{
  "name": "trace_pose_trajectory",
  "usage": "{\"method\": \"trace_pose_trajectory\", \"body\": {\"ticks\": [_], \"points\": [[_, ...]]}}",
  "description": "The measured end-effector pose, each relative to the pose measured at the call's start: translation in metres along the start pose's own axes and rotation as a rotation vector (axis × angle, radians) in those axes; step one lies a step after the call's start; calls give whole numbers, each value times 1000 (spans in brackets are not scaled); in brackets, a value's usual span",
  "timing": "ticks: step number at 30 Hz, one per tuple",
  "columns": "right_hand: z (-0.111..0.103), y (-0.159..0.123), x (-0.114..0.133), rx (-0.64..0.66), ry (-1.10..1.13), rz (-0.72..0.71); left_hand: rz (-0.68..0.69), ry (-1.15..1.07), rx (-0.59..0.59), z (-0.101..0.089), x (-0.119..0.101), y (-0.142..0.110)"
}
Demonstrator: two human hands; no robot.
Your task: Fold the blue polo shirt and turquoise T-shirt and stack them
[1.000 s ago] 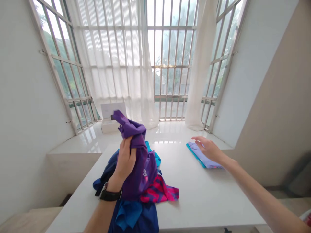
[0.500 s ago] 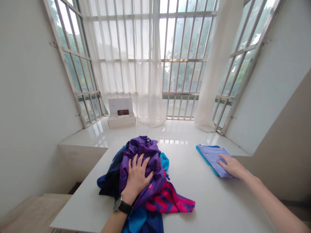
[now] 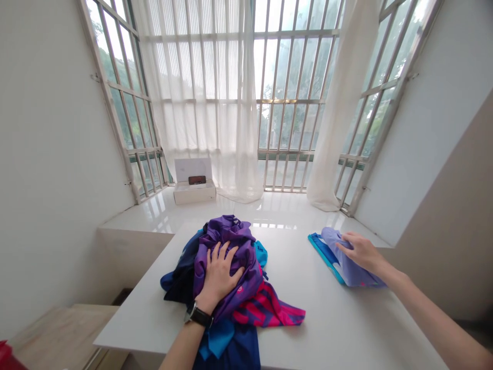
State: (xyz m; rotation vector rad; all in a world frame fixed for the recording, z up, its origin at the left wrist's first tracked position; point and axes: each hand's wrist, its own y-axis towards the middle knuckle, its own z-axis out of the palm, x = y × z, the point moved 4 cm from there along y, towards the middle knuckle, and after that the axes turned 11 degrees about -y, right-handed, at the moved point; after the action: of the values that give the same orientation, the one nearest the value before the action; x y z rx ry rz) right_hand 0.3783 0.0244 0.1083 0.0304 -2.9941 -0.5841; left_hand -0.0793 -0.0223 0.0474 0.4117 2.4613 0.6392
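My left hand, with a black-strapped watch on the wrist, lies with fingers spread on a purple garment. That garment tops a crumpled heap of clothes, where a pink and purple patterned piece trails to the right and dark blue cloth hangs toward me. At the right of the table, my right hand pinches a lavender garment, its far-left edge folded back. Beneath it shows a folded blue garment with a turquoise edge. My right fingertips are partly hidden by the cloth.
The white table adjoins a glossy windowsill. On the sill stands an open white box with a dark phone-like object on it. White curtains hang before barred windows. A red object shows at lower left.
My right hand has taken hold of the lavender garment and pulled its left edge back, baring more of the blue one. My left hand stays on the heap. The view has shifted slightly.
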Motion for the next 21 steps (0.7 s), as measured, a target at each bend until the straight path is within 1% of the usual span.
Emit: {"method": "trace_pose_trajectory", "body": {"ticks": [2,3,5,6,7,8,10,11,12,14,16,18,19,20,21], "points": [[-35,0,19,-164,94,42,-33,-88,-29,-5,-4,0],[-54,0,28,-253,159,85,-45,-134,-59,-9,-10,-1],[-89,-3,51,-350,233,133,-32,-236,-115,-19,-30,-4],[-104,-5,64,-382,291,148,-4,-300,-120,-24,-44,-6],[-118,-8,78,-386,428,158,33,-376,-99,-27,-60,-8],[-130,-12,93,-365,589,159,71,-466,-48,-28,-78,-10],[-147,-21,129,-239,889,100,96,-646,74,-23,-111,-16],[-155,-26,148,-181,992,44,88,-718,117,-19,-126,-18],[-163,-31,165,-159,1054,-29,72,-780,145,-14,-138,-19],[-179,-39,193,-185,1102,-167,35,-892,162,-2,-155,-21],[-191,-42,209,-243,1111,-250,0,-990,152,5,-161,-19],[-197,-40,213,-286,1126,-264,-29,-1029,127,3,-156,-14],[-199,-37,210,-309,1139,-253,-35,-1029,98,-3,-149,-10],[-200,-35,206,-330,1153,-239,-39,-1019,52,-14,-141,-5],[-200,-31,200,-340,1165,-228,-46,-1013,-19,-28,-130,1]]}}
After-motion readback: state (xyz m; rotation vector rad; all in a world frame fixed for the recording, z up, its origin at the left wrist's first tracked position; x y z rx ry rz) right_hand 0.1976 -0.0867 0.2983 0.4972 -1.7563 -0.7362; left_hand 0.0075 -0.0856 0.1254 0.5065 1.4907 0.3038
